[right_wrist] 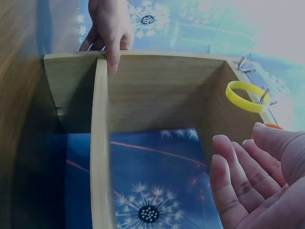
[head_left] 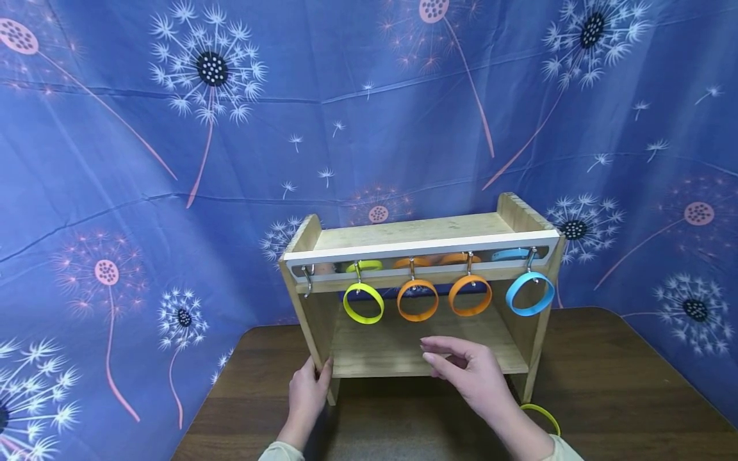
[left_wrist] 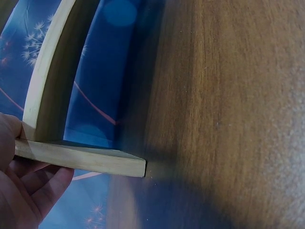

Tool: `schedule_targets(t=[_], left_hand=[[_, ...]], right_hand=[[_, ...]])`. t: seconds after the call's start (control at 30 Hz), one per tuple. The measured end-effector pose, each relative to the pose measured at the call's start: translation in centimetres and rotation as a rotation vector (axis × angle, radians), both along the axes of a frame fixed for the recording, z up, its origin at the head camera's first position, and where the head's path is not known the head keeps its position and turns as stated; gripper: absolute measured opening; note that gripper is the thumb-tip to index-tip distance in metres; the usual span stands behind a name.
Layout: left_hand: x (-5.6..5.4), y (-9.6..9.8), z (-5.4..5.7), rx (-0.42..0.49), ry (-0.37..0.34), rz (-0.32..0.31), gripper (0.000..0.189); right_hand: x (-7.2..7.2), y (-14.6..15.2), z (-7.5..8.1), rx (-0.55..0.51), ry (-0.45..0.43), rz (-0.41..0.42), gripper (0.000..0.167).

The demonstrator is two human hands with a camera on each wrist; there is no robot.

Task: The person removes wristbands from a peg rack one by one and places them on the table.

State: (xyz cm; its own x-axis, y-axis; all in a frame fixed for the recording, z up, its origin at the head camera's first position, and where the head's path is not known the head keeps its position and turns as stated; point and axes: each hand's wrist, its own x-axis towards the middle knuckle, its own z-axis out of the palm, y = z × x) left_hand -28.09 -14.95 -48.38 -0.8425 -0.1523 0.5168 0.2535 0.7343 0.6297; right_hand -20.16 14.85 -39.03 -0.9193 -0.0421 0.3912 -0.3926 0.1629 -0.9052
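Observation:
A small wooden shelf (head_left: 375,362) with a row of metal hooks stands on the table. My left hand (head_left: 308,392) grips the lower part of its left side panel; the left wrist view shows the thumb and fingers on opposite faces of the wood. A yellow ring (head_left: 363,321), an orange ring (head_left: 418,318), a second orange ring (head_left: 471,313) and a blue ring (head_left: 526,313) hang from the hooks. The leftmost hook (head_left: 308,282) is bare. In front of the shelf, below the orange rings, my right hand (head_left: 475,374) hovers with loosely bent fingers, holding nothing.
Another yellow ring (head_left: 548,413) lies on the brown table (head_left: 623,384), partly behind my right forearm. A blue cloth (head_left: 369,128) with dandelion prints hangs behind the shelf and at both sides.

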Motion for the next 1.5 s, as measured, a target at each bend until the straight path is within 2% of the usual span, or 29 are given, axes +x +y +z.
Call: schedule_targets(t=[0.3,0.7,1.0,1.37,1.5], left_hand=[[-0.1,-0.3,-0.1,-0.006,0.004,0.008,0.023],[-0.1,-0.3,0.0,-0.013,0.003,0.013,0.026],[-0.3,-0.1,-0.3,-0.021,0.006,0.003,0.025],[-0.3,0.1,-0.4,-0.015,0.012,0.011,0.027],[-0.2,0.1,-0.2,-0.017,0.003,0.012,0.027]], right_hand=[[-0.6,-1.3,1.3,-0.034,-0.007,0.073,0.028],[-1.3,-3.2,2.6,-0.094,0.037,0.156,0.032],[-2.0,-4.0,2.8,-0.067,0.068,0.145,0.036],[-2.6,-5.6,3.3,-0.128,-0.002,0.08,0.039],[-3.0,-6.1,3.4,-0.155,-0.006,0.044,0.035]])
